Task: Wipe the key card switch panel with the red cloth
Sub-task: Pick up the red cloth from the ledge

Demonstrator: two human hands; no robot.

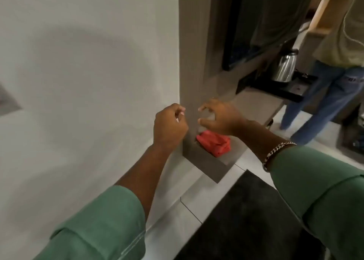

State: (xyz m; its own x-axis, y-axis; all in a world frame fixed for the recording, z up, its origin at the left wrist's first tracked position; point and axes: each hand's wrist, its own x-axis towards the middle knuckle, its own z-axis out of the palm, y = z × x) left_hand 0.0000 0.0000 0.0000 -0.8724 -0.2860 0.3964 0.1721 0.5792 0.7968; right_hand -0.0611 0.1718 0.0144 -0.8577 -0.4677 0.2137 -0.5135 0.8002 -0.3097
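The red cloth (214,143) lies crumpled on a low grey ledge (208,162) at the foot of a grey wooden wall panel. My right hand (218,117) hovers just above the cloth, fingers curled and spread apart, holding nothing. My left hand (170,126) is raised beside it against the white wall's corner, its fingers curled into a loose fist with nothing in them. A grey plate (7,100) cut off at the far left edge of the white wall may be the key card switch panel; I cannot tell for sure.
Another person in jeans (323,94) stands at the right by a counter with a steel kettle (284,68) on a black tray. A dark mat (246,216) lies on the tiled floor below my arms. A dark screen (236,27) hangs on the wooden panel.
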